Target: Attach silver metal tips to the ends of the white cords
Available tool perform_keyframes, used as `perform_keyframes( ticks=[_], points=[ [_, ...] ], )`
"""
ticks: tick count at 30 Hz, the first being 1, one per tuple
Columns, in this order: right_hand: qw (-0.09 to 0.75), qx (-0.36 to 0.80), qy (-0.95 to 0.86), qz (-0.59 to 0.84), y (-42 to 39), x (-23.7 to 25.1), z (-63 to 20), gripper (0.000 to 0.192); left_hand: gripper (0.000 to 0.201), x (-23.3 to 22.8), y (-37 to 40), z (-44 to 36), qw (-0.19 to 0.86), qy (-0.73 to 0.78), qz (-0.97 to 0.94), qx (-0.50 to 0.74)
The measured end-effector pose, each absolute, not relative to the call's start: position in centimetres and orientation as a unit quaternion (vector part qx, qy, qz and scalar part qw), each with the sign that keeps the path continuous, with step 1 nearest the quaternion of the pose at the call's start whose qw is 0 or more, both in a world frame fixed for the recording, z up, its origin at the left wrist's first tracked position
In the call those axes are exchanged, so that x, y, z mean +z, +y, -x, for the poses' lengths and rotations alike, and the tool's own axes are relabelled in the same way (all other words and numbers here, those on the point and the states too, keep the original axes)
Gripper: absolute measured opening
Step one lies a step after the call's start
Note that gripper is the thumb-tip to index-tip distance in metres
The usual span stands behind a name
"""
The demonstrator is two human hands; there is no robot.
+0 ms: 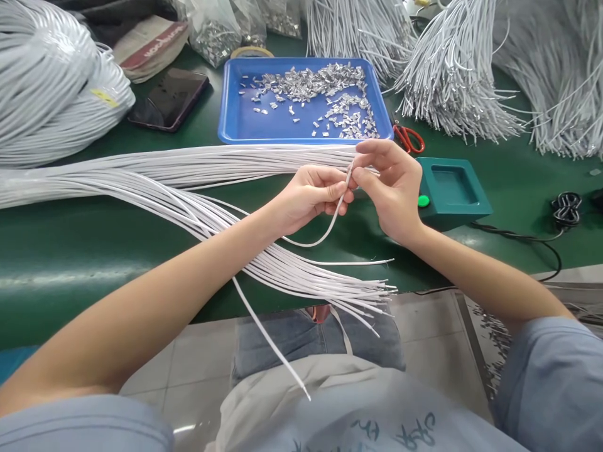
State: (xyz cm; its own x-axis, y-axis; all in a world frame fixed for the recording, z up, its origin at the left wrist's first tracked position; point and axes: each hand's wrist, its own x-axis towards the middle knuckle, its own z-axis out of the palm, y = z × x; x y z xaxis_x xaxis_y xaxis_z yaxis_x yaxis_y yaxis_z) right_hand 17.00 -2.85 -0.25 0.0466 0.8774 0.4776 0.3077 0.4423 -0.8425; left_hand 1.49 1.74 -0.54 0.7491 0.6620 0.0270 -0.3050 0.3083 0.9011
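Observation:
My left hand (pixel 325 191) pinches a single white wire (pixel 330 227) close to its end, which points upward. At that tip, the thumb and index finger of my right hand (pixel 389 185) are pressed together; whether a small metal piece sits between them is too small to tell. The held wire curves down and back towards a loose bundle of white wires (pixel 301 276) lying under my left forearm, with bare ends over the table's front edge. A second bundle of white wires (pixel 211 164) lies straight behind my left hand.
A blue tray (pixel 264 129) holds many small metal terminals. Right of my right hand are a green device (pixel 478 194) with a lit button and red-handled scissors (pixel 409 139). A phone (pixel 169 100), a large wire coil (pixel 51 81) and hanging wire bundles (pixel 461 75) stand farther back.

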Motion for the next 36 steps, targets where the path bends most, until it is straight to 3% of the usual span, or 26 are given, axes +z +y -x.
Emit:
perform_keyframes(
  ticks=[9, 18, 29, 36],
  points=[
    [0.579, 0.271, -0.641, 0.425, -2.97, 0.16, -17.01, 0.016, 0.037, -0.32, 1.55, -1.45, 0.777, 0.192, -0.510, 0.317],
    [0.578, 0.217, -0.652, 0.439, -2.92, 0.07, -17.01, 0.014, 0.041, -0.32, 1.18, -1.77, 0.714, 0.237, -0.541, 0.376],
    [0.531, 0.147, -0.689, 0.471, -3.33, 0.42, -16.68, 0.021, 0.044, -0.51, 1.02, -1.85, 0.688, 0.269, -0.542, 0.400],
    [0.522, 0.120, -0.696, 0.478, -3.15, 0.62, -16.98, 0.015, 0.041, -0.03, 0.95, -1.64, 0.714, 0.240, -0.544, 0.369]
  ],
)
